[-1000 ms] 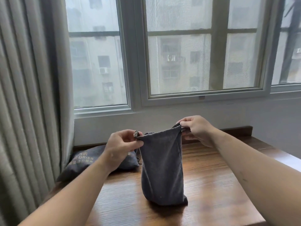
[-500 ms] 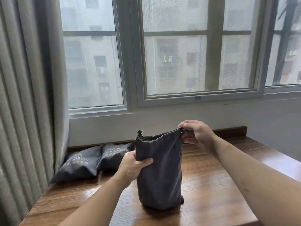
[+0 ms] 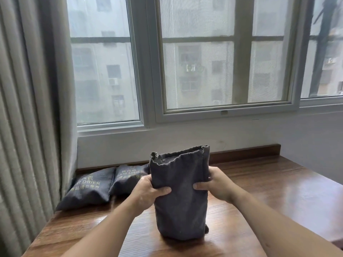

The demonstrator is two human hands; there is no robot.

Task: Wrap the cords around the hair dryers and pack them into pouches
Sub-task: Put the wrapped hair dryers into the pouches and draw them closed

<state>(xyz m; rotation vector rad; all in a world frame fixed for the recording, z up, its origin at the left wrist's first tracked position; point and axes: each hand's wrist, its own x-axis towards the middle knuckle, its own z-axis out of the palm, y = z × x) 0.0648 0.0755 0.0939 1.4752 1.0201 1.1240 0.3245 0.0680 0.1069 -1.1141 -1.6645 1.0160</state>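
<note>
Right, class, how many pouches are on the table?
3. One pouch stands upright, gripped by left hand and right hand; two pouches lie side by side back left, by the curtain. Another could hide behind it.

We are finding the widest room on the table [image 3: 274, 190] to the right of the upright pouch [image 3: 181, 204], where bare wood is running out to the edge. Our left hand [image 3: 146, 191] and right hand [image 3: 216, 184] are gripping its sides, blocking any sideways approach there. Nothing is standing over its mouth. At the left rear, a filled pouch [image 3: 89, 186] and a second filled pouch [image 3: 128, 178] are lying side by side near the wall [image 3: 185, 138]. The curtain [image 3: 27, 127] is hanging just beside them, crowding that corner.
</note>
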